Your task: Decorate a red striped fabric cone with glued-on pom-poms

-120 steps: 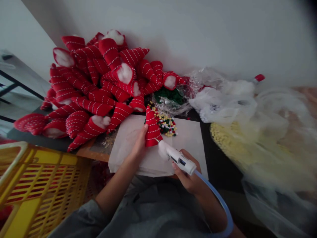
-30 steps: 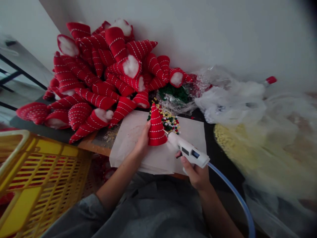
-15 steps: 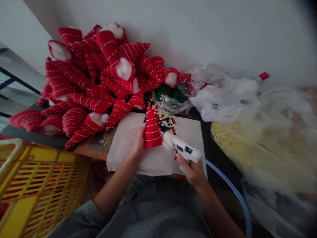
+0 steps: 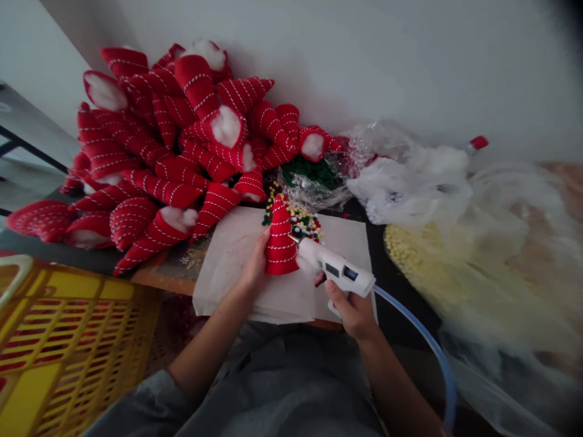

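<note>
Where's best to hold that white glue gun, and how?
I'd grab the white glue gun underneath, around the middle, coming from the right, where the right hand wraps it. The metal tip points left toward the red striped cone and the blue hose leaves the back, so that grip probably avoids both.

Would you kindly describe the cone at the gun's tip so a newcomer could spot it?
Find the pile of red cones, then the white paper at its lower right. Over it is the cone, the only one held, by the left hand.
</note>
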The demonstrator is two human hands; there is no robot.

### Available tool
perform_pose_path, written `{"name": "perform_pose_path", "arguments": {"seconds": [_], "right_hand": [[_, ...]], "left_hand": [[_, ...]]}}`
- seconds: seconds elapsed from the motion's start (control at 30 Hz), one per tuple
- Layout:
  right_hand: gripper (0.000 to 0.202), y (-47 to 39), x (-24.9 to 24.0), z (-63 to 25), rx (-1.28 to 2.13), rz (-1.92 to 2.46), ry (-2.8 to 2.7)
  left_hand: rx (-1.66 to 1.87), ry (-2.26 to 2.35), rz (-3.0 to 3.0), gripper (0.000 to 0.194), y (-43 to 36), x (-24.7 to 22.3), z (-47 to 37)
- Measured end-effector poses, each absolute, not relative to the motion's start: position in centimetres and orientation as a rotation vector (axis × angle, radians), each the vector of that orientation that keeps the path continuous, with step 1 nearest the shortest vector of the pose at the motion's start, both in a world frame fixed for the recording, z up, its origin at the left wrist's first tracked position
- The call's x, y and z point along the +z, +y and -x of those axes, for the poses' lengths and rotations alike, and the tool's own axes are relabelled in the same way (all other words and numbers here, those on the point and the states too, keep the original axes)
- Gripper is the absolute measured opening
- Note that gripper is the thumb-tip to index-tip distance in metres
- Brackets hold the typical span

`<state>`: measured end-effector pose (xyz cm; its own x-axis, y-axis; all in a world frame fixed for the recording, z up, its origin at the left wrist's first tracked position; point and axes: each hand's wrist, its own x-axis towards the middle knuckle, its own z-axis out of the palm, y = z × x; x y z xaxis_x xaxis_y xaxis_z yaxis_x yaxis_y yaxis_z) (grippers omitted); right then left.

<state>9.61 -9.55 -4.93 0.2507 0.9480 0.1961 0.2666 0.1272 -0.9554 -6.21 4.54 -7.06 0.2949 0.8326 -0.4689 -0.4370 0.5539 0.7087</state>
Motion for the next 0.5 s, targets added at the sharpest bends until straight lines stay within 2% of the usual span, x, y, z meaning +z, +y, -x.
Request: {"name": "perform_pose_path", "arguments": {"seconds": [0.3,0.5], "right_hand": [[0.023,-8.88,-5.12,-9.37,0.609,1.413,-1.323],[0.023,-8.77,-4.90,-9.30,0.559,1.441,-1.358]], "left_hand": [[0.906,0.933,-0.502,0.039,4.45,-7.27,6.16],[0.906,0.946,-0.514,0.042,4.37,-7.28,6.17]]}}
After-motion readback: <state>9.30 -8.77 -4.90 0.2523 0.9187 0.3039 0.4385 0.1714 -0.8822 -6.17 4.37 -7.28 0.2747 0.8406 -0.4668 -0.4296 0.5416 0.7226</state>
